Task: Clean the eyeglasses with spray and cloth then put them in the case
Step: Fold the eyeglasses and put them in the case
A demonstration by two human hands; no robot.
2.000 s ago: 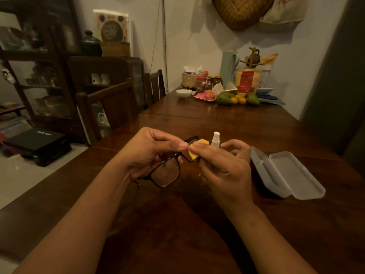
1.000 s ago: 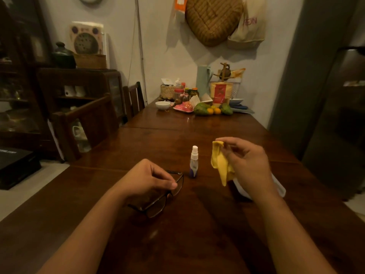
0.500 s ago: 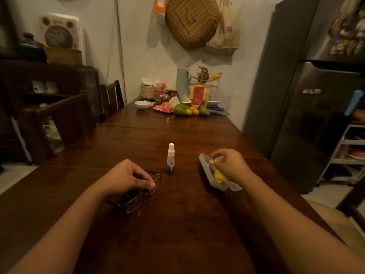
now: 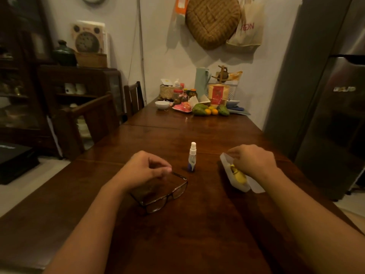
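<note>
Black-framed eyeglasses (image 4: 164, 194) lie on the dark wooden table (image 4: 197, 224), lenses toward me. My left hand (image 4: 144, 169) rests over their far side, its fingertips pinched at one temple arm. A small clear spray bottle (image 4: 192, 157) with a white cap stands upright between my hands. To the right, the open white case (image 4: 244, 188) lies on the table with the yellow cloth (image 4: 239, 175) inside it. My right hand (image 4: 254, 162) is curled over the case, fingertips on the cloth; it hides the case's far part.
At the table's far end stand a white bowl (image 4: 162, 104), jars, a woven basket and fruit (image 4: 209, 111). Wooden chairs (image 4: 92, 119) line the left side. A grey refrigerator (image 4: 331, 115) stands close on the right.
My left hand lowered the eyeglasses onto the table. My right hand carried the yellow cloth to the right and down into the open case. The view swung right, then back.
</note>
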